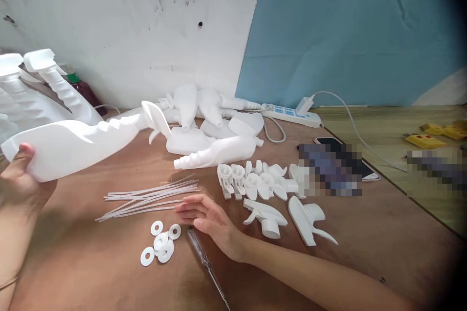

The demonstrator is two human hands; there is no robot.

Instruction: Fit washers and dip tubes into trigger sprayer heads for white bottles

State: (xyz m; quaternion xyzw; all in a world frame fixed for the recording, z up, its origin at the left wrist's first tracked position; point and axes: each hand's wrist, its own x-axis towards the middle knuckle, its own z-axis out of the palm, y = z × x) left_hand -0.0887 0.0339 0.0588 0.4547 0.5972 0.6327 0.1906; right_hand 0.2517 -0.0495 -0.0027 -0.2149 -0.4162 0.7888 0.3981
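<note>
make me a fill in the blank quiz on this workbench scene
1. The left hand holds a white spray bottle by its ____.
2. The right hand reaches toward the bundle of thin ____.
3. The flat white washers lie just left of a ____.
4. The charger plugs into a white ____.

Missing: base; tubes; screwdriver; power strip

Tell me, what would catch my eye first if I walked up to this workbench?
Most likely the long white plastic spray bottle with a trigger head, raised over the brown wooden table in the left hand. Below it the right hand lies flat beside a bundle of thin clear plastic tubes and some small white plastic washers. A jumble of loose white trigger heads sits just right of that hand.
</note>
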